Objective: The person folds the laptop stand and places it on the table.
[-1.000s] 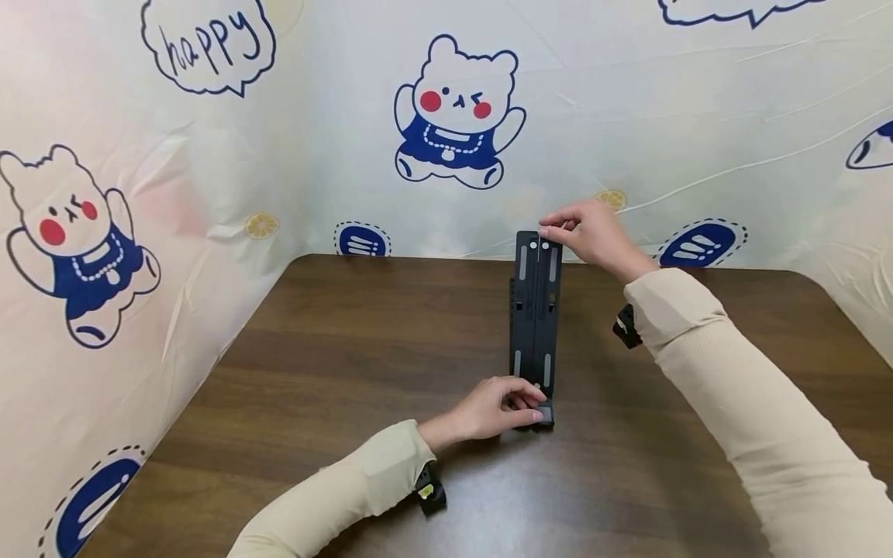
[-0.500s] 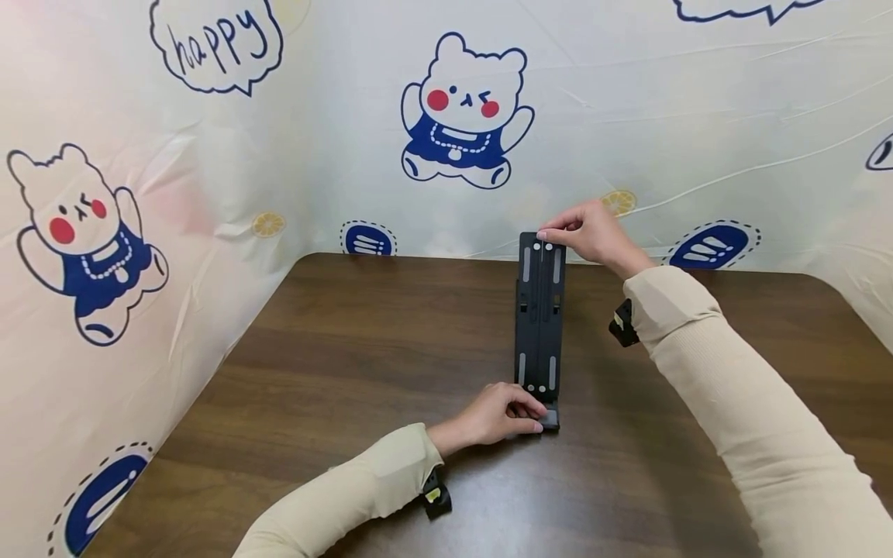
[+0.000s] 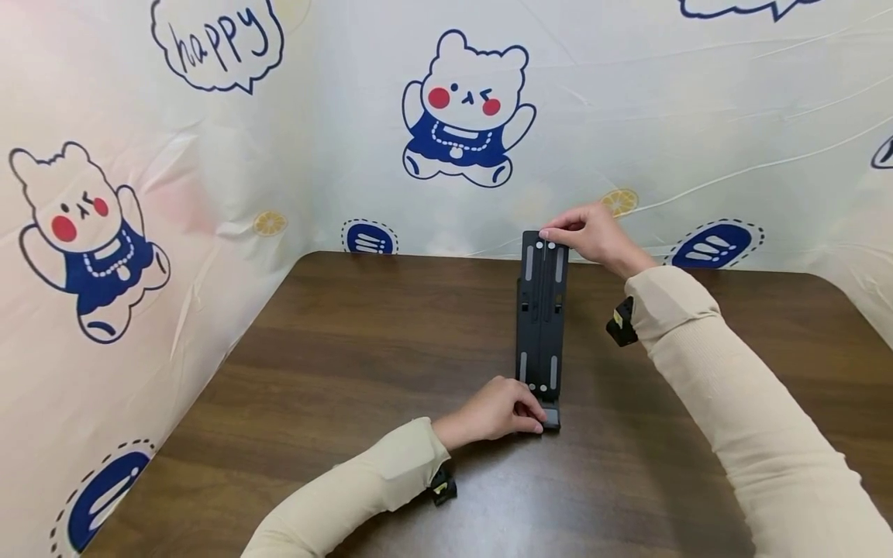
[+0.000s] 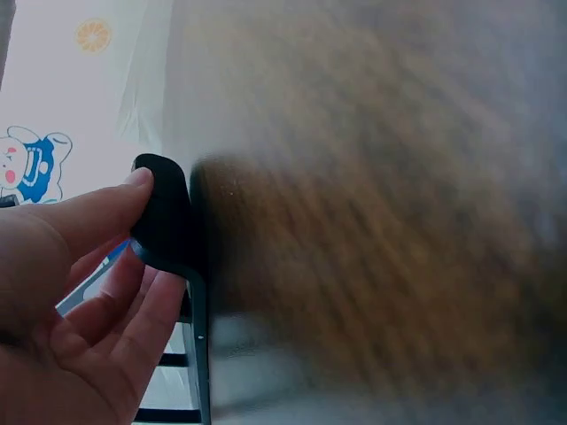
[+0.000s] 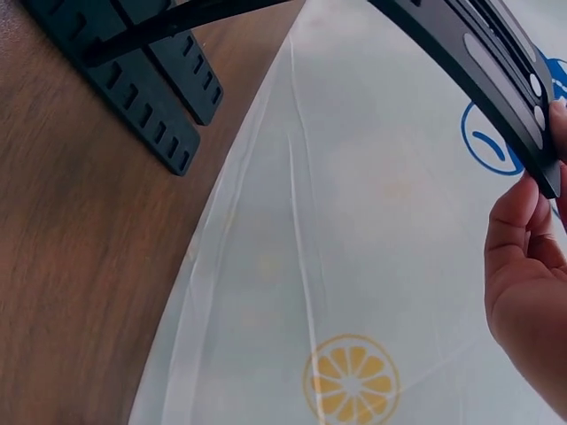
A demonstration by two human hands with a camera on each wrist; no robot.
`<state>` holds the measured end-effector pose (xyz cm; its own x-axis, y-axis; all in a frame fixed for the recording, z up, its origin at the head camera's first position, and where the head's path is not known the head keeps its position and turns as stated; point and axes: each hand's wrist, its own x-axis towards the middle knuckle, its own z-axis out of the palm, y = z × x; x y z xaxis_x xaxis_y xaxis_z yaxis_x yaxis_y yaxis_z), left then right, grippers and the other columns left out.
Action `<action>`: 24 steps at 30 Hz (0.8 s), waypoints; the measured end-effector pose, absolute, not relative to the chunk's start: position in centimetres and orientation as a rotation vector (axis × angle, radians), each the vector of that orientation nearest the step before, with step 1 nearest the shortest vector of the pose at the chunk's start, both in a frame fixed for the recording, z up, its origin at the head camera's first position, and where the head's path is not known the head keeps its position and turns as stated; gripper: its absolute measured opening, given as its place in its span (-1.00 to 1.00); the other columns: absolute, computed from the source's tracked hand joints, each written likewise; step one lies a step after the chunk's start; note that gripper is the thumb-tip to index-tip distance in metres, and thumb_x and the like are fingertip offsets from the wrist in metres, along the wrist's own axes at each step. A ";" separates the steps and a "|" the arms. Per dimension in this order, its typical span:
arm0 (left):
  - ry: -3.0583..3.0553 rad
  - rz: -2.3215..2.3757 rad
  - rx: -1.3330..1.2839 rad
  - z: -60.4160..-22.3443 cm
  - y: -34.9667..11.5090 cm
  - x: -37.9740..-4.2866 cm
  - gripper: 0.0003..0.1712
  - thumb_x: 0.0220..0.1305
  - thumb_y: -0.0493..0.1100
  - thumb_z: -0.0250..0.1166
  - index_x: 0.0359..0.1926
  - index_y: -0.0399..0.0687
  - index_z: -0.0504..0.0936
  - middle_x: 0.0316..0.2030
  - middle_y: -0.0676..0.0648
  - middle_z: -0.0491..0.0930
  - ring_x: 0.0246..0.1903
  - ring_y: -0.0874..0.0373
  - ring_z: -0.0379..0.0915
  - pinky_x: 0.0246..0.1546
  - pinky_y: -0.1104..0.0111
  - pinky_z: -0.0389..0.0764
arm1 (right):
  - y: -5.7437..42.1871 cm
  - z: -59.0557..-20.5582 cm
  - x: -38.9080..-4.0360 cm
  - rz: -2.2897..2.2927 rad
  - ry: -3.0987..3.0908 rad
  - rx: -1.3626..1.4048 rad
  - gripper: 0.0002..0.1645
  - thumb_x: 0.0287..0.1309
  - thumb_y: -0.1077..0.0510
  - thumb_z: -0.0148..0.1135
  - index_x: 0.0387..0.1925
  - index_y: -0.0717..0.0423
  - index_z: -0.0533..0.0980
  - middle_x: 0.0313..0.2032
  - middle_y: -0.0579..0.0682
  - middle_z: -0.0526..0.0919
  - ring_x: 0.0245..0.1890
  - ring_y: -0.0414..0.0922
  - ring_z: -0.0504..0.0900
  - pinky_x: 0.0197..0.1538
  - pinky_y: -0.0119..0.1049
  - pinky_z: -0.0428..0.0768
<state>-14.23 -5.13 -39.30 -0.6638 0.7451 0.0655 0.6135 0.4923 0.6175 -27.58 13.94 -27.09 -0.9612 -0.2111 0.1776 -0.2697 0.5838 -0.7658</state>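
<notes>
A narrow black folding laptop stand point(image 3: 542, 318) with grey pad strips is propped up on the table, its panel sloping up toward the back. At its near end my left hand point(image 3: 497, 411) pinches the upturned lip point(image 4: 165, 208); the left wrist view shows the thumb on one face and fingers behind. My right hand point(image 3: 591, 234) holds the raised far end between thumb and fingers. In the right wrist view, the slotted base point(image 5: 133, 88) lies along the table, with a dark strut point(image 5: 190, 19) running up from its slots. The panel hides most of the base in the head view.
The brown wooden table point(image 3: 363, 333) extends on both sides of the stand. Behind and to the left hangs a pale curtain point(image 3: 335, 139) printed with cartoon bears, close to the table's back edge. Black wrist cameras sit at both cuffs.
My right fingers have closed onto the stand's top edge, where a finger was lifted a second ago. My left hand stays at the lip, and the head view has shifted slightly.
</notes>
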 end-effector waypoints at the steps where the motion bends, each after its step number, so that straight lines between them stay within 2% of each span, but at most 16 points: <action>1: 2.538 0.890 1.189 -39.2 -5.1 -14.2 -0.89 -0.02 -0.19 0.35 -0.40 -0.09 0.70 -0.47 0.09 0.57 -0.50 0.48 0.40 -0.47 0.73 0.37 | 14.0 -27.1 -27.6 1.345 -2.727 0.419 -0.68 0.03 0.08 0.24 -0.24 0.23 0.60 -0.30 0.08 0.61 -0.38 -0.15 0.46 -0.38 -0.41 0.43; 5: 2.572 0.812 1.264 -39.1 -5.0 -14.3 -0.90 0.00 -0.17 0.34 -0.39 -0.05 0.71 -0.45 0.12 0.59 -0.45 0.47 0.41 -0.40 0.73 0.36 | 14.3 -27.3 -27.4 1.355 -2.709 0.427 -0.68 0.05 0.09 0.22 -0.24 0.25 0.59 -0.29 0.08 0.60 -0.39 -0.18 0.47 -0.39 -0.43 0.43; 9: 2.577 0.786 1.286 -39.2 -5.2 -14.5 -0.90 0.01 -0.16 0.33 -0.40 -0.03 0.71 -0.44 0.13 0.60 -0.43 0.47 0.41 -0.24 0.73 0.33 | 14.6 -27.4 -27.1 1.378 -2.719 0.404 -0.66 0.06 0.07 0.20 -0.23 0.27 0.58 -0.31 0.07 0.58 -0.40 -0.16 0.44 -0.38 -0.37 0.43; 16: 2.558 0.805 1.292 -39.1 -6.0 -14.7 -0.91 -0.01 -0.17 0.34 -0.41 -0.02 0.72 -0.43 0.11 0.60 -0.41 0.43 0.43 -0.35 0.69 0.36 | 15.2 -27.3 -26.5 1.390 -2.712 0.369 -0.63 0.08 0.05 0.19 -0.24 0.30 0.57 -0.33 0.04 0.54 -0.42 -0.14 0.38 -0.43 -0.36 0.36; 24: 2.493 0.872 1.317 -39.3 -7.0 -15.2 -0.91 -0.02 -0.19 0.35 -0.42 -0.06 0.71 -0.44 0.09 0.61 -0.41 0.43 0.43 -0.35 0.67 0.38 | 16.1 -27.1 -25.7 1.358 -2.737 0.311 -0.59 0.08 0.01 0.18 -0.22 0.31 0.57 -0.32 0.06 0.54 -0.41 -0.14 0.36 -0.46 -0.36 0.35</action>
<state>-15.21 -7.00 -39.27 -0.5873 0.8030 0.1017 0.6914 0.4323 0.5789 -25.65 16.08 -27.10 -0.9770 -0.1490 0.1524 -0.2115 0.5888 -0.7801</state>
